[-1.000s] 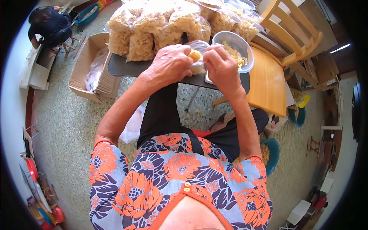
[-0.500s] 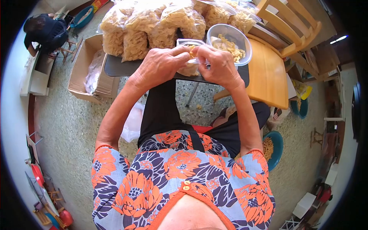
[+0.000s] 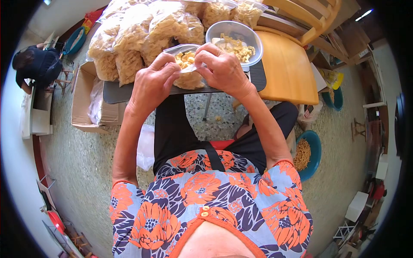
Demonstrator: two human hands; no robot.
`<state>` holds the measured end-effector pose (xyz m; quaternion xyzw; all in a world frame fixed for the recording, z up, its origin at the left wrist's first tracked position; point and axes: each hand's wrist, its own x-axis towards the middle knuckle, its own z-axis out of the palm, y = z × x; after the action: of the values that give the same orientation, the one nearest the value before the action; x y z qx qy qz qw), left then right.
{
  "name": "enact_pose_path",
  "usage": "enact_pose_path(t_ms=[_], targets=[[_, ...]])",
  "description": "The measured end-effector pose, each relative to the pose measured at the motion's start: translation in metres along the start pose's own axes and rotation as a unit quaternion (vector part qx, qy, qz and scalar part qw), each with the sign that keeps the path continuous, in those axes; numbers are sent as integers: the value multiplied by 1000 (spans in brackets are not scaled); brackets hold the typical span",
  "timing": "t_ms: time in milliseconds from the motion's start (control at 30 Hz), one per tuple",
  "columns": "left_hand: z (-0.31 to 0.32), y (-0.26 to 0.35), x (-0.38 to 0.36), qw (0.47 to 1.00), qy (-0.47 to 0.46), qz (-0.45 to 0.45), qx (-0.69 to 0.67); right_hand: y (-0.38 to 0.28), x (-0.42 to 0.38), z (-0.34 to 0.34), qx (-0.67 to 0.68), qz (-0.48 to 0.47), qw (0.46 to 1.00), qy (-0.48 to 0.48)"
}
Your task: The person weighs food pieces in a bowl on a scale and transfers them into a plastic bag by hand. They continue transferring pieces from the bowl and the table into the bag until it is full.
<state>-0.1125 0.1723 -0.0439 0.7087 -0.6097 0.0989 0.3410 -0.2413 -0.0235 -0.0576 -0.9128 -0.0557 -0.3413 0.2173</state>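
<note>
A clear plastic bag of pale yellow dried pieces stands upright at the near edge of the dark table. Its mouth is open towards me, with the pieces showing inside. My left hand pinches the left side of the rim between thumb and fingers. On the opposite side, my right hand grips the rim with closed fingers. Just beyond the right hand sits a round clear plastic tub with more of the pieces and what looks like a pale scoop in it.
Filled plastic bags are stacked at the back and left of the table. A wooden chair adjoins it on the right. On the floor are a cardboard box and a teal basin of strips. Another person sits far left.
The bag's mouth is wider now, and its contents show more. My hands have moved apart along the rim. The whole view has shifted, placing the table further left.
</note>
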Motion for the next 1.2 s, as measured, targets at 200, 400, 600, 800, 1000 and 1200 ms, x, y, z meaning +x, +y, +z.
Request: enact_pose_path(t_ms=[200, 400, 600, 800, 1000, 1200], targets=[[13, 1, -4, 997, 36, -43, -48, 6, -2, -1, 45, -3, 999, -12], [16, 0, -4, 993, 95, -51, -52, 30, 5, -48, -37, 88, 995, 39], [27, 0, -8, 985, 141, -69, -79, 75, 9, -70, -348, 235, 875, -239], [31, 9, -5, 974, 192, -73, -92, 87, 8, -54, -351, 272, 856, -265], [29, 17, -1, 975, 194, -65, -82, 102, -4, -51, -122, 241, 958, -97], [34, 16, -2, 976, 183, -76, -92, 100, -5, -66, -124, 253, 956, -77]])
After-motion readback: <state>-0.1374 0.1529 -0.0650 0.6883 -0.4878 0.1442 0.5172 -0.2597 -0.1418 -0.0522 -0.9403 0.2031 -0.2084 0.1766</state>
